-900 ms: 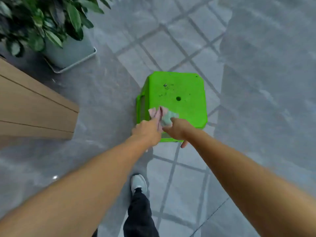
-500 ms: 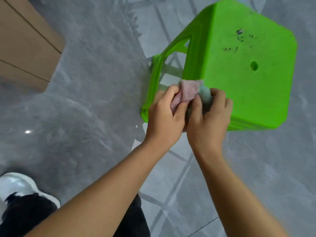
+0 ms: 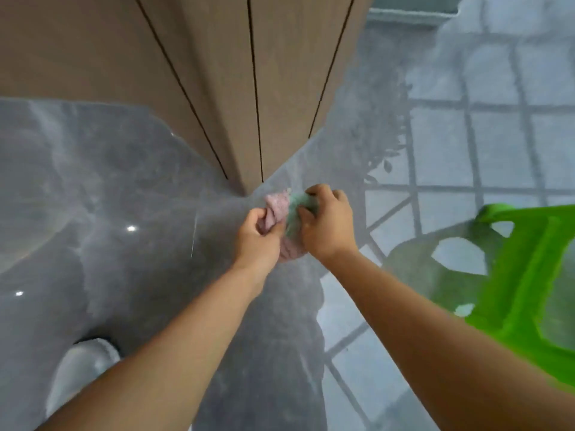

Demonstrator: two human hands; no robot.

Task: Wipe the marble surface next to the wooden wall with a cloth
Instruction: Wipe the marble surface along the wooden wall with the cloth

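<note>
A crumpled pink and pale green cloth [image 3: 281, 209] is bunched between both hands in mid-frame. My left hand [image 3: 256, 241] grips its pink part from the left, and my right hand [image 3: 326, 227] clutches the green part from the right. The hands hover just below the corner of the brown wooden wall [image 3: 236, 88], which rises at top centre. Glossy grey marble surface [image 3: 93, 197] spreads to the left of the wall and beneath my arms. I cannot tell whether the cloth touches the marble.
A bright green plastic stool [image 3: 525, 275] stands at the right edge on the grey tiled floor [image 3: 497, 135]. A white shoe [image 3: 77, 371] shows at the lower left on the marble.
The cloth has been lifted off the green stool and carried left to the wooden wall's corner. The stool has slid to the right edge of view; both hands still hold the cloth.
</note>
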